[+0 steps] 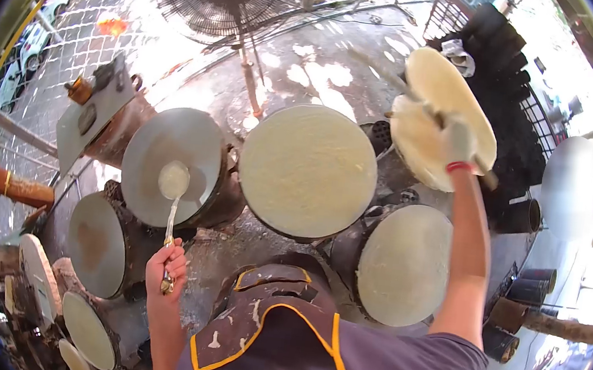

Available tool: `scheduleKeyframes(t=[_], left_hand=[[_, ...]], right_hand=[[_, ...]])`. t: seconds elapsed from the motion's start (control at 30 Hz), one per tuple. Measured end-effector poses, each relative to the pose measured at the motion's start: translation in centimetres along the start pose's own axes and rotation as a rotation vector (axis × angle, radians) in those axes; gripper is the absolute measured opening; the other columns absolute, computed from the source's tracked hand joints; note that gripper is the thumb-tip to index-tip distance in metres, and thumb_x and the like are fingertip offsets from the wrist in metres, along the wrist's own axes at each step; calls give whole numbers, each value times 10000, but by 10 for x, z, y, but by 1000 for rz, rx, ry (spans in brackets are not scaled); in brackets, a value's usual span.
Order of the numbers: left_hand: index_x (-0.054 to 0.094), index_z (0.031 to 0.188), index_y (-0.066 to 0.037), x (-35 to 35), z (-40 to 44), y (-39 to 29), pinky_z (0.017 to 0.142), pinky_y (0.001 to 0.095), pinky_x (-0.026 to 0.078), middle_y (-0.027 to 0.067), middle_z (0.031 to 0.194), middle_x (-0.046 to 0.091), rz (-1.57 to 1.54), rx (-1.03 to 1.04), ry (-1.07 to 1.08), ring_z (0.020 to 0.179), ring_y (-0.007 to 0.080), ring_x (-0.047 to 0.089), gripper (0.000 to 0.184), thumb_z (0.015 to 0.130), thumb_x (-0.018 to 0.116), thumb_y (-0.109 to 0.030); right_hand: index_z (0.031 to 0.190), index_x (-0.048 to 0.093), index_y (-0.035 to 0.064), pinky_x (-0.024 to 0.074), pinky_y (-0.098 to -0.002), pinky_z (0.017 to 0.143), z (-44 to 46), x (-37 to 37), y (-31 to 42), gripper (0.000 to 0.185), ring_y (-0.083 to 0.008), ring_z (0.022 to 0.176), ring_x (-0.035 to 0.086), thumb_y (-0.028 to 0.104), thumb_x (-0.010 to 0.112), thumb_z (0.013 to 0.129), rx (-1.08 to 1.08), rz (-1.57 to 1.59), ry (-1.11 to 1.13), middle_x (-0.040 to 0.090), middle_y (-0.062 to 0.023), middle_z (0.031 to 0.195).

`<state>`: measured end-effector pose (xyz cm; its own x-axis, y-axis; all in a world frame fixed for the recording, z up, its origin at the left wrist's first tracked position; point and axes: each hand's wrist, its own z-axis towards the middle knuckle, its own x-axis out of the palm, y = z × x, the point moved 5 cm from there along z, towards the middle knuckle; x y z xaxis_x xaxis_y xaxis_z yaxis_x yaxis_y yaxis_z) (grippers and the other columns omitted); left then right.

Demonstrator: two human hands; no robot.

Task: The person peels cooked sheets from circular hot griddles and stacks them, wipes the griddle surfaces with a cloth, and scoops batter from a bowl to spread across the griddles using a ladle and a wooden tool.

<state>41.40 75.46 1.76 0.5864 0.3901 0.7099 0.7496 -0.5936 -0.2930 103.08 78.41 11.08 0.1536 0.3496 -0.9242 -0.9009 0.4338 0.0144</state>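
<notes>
Over grey griddle [158, 144], inside its edge, ladle [174, 181] in left hand [166, 267]

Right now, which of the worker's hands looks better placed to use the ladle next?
Probably the left hand: it grips the ladle, which reaches over a grey griddle. The gloved right hand is off to the other side, holding a stick by a pale sheet.

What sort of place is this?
Probably an outdoor cooking place: round griddles, several coated with what looks like batter, a ladle in the left hand, and a pale sheet on the right side.
</notes>
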Motion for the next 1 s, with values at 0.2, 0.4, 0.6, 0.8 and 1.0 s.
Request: scheduleKeyframes(t=[0.2, 0.4, 0.6, 0.8, 1.0], left_hand=[[488, 1059, 80, 27, 5, 25, 377, 199, 371, 36, 703, 419, 111, -20, -31, 471, 65, 386, 201, 927, 424, -57], [473, 1080, 76, 27, -1, 38, 381, 203, 369, 37, 714, 416, 108, -9, -45, 482, 64, 384, 207, 931, 413, -54], [466, 1098, 87, 6, -19, 45, 374, 206, 344, 39, 720, 404, -25, -32, 3, 475, 66, 363, 221, 946, 397, -58], [459, 1096, 73, -49, -68, 51, 370, 191, 336, 31, 725, 405, -151, 18, 72, 470, 58, 364, 224, 960, 407, -97], [506, 970, -73, -150, -141, 52, 335, 198, 316, 10, 687, 488, 49, 183, -113, 414, 58, 376, 259, 950, 500, -332]], right_hand=[[946, 668, 147, 505, -417, 742, -78, 140, -58, 195, -319, 863, 621, 135, 563, 782, 307, 55, 116, 609, -119, 998], [974, 663, 142, 501, -432, 738, -110, 141, -75, 198, -331, 832, 627, 161, 578, 795, 366, 91, 105, 620, -129, 967], [1219, 561, 165, 511, -407, 732, -120, 93, -3, 387, -311, 817, 643, 225, 585, 838, 315, 268, 101, 658, -132, 920], [1414, 293, 139, 494, -392, 745, -194, 70, 249, 643, -335, 866, 647, 275, 590, 860, -111, 968, 518, 665, -181, 942], [1410, 283, 115, 489, -413, 747, -370, -71, 466, 741, -367, 899, 617, 243, 663, 786, -587, 1104, 992, 606, -201, 1019]])
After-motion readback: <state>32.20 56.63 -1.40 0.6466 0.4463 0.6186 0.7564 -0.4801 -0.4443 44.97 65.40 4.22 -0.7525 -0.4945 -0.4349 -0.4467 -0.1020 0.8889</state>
